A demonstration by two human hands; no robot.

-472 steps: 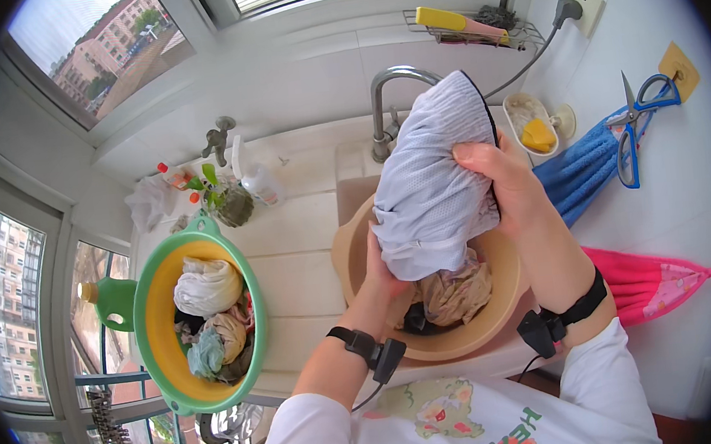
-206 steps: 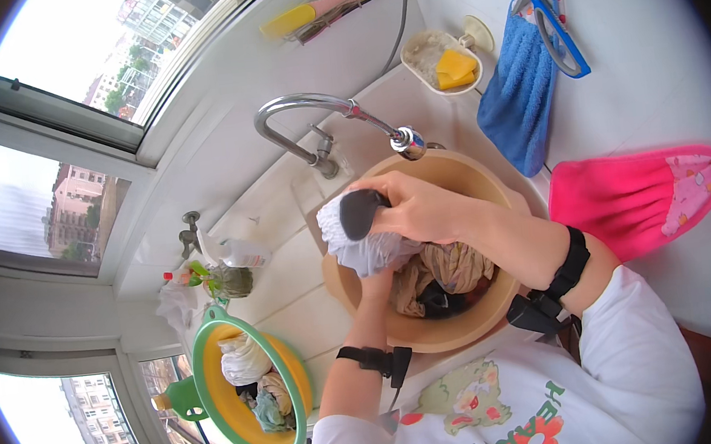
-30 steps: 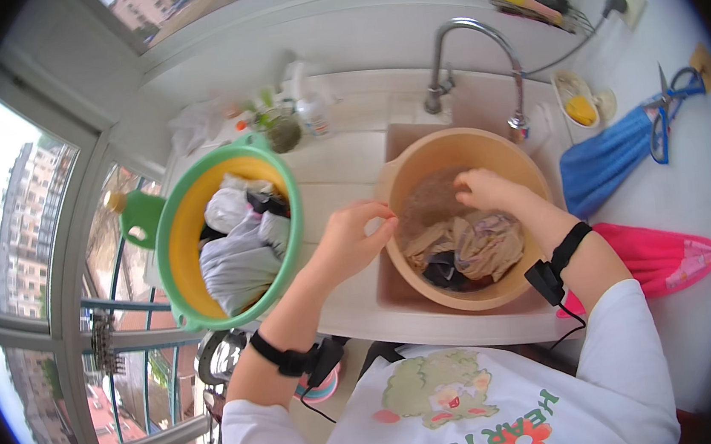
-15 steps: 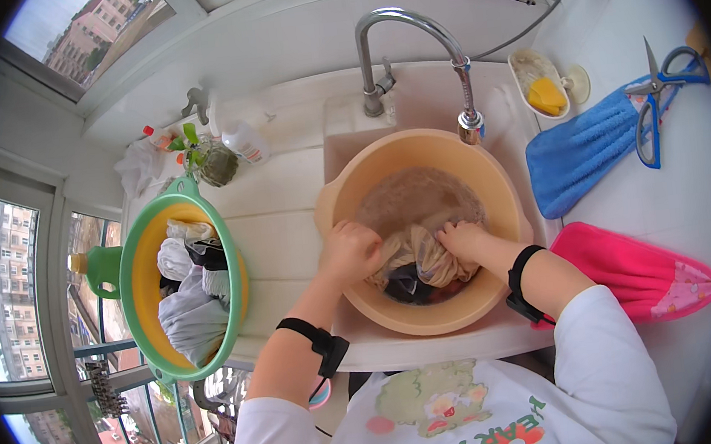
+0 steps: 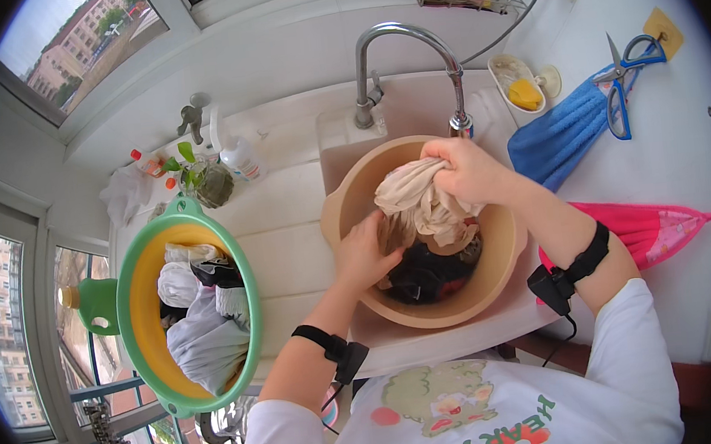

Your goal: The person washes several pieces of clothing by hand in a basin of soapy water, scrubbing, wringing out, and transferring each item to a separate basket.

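A bunched, wet beige garment (image 5: 426, 198) is lifted over the peach-coloured basin (image 5: 339, 211). My right hand (image 5: 472, 175) grips its top from the right, fingers closed round the folds. On the garment's lower left side is my left hand (image 5: 365, 251), thumb and fingers apart, with the cloth's edge against the fingertips. Below, dark clothing (image 5: 429, 273) lies in the bottom of the basin. The basin stands in the white sink, under the chrome faucet (image 5: 397, 31).
At left, a green-rimmed yellow tub (image 5: 130, 329) holds white, grey and black laundry. Behind it are a plant jar (image 5: 213, 184) and a white bottle (image 5: 240, 158). Scissors (image 5: 617, 98), a blue towel (image 5: 557, 134) and a pink towel (image 5: 631, 234) hang at right.
My right hand has raised the beige garment up and away from the dark clothing. My left hand has loosened from a closed grip and shifted slightly right. The view has tilted a little.
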